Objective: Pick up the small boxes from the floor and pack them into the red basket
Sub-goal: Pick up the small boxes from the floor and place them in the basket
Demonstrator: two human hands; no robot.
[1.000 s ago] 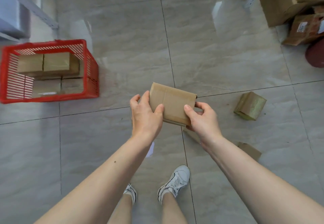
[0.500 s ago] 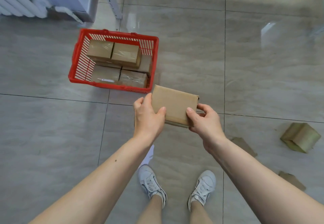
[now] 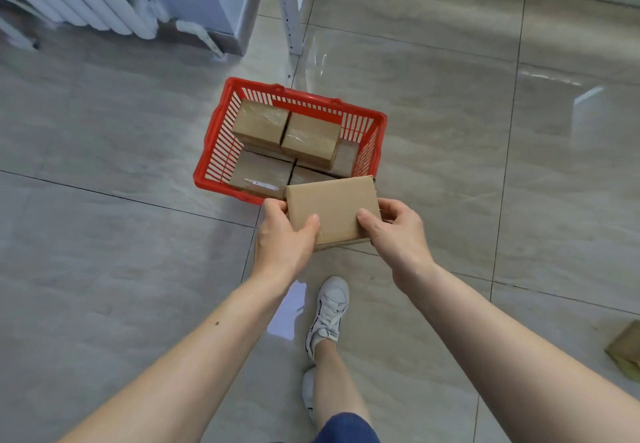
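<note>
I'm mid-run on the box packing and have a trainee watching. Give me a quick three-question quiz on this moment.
1. True or false: the flat cardboard box is held by both the left hand and the right hand.
2. Multiple choice: the red basket is (A) empty, (B) already holding several brown boxes, (C) tipped on its side.
3. Short answer: where does another box on the floor show in the head view?

Key
1. True; each hand grips one end, thumb on top.
2. B; two boxes lie on top of others in it.
3. At the right edge, low in the view, cut off by the frame, apart from the basket.
</note>
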